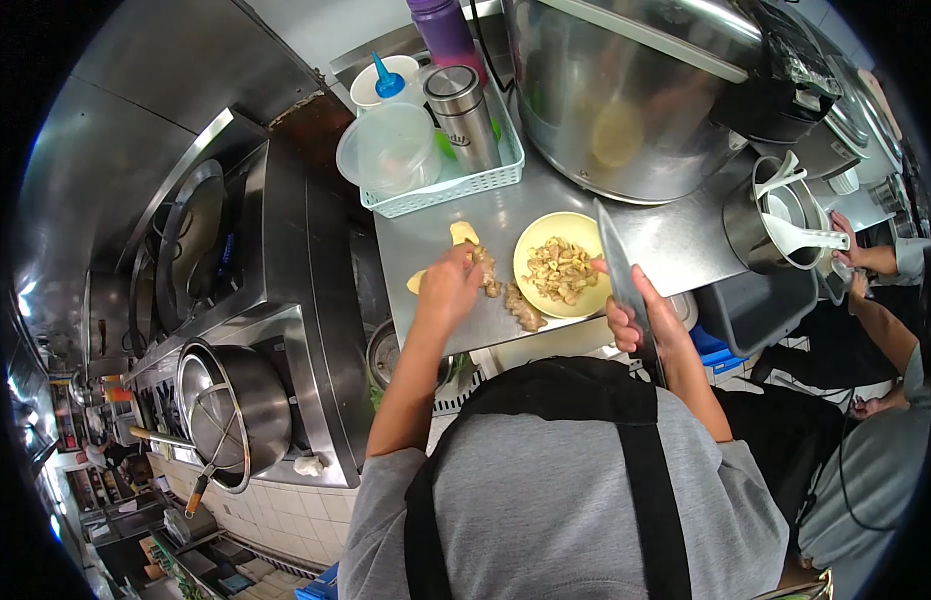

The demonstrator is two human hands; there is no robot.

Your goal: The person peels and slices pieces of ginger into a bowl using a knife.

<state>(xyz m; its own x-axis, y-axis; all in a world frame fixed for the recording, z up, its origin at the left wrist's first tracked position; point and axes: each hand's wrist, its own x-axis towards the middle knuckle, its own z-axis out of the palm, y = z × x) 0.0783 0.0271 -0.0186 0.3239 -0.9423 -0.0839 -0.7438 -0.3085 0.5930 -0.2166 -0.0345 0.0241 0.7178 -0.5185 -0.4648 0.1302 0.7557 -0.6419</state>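
Observation:
My right hand (648, 318) is wrapped round the handle of a knife (614, 255), its broad blade pointing up and away beside the bowl. A yellow bowl (526, 240) on the steel counter holds chopped ginger (561, 270). To its left, my left hand (452, 288) is curled over a knobbly ginger root (490, 272), fingers closed against it. Another ginger root (526, 308) lies by the bowl's lower left rim. A pale yellow piece (464, 233) shows just beyond my left fingers, and a second one peeks out beside the wrist.
A light green basket (456, 192) with plastic tubs, a steel flask (464, 115) and a purple bottle stands behind. A large steel pot (626, 110) fills the back. Right are a ladle pot (756, 225), a grey bin (751, 310) and another person's hands. Stoves flank the left.

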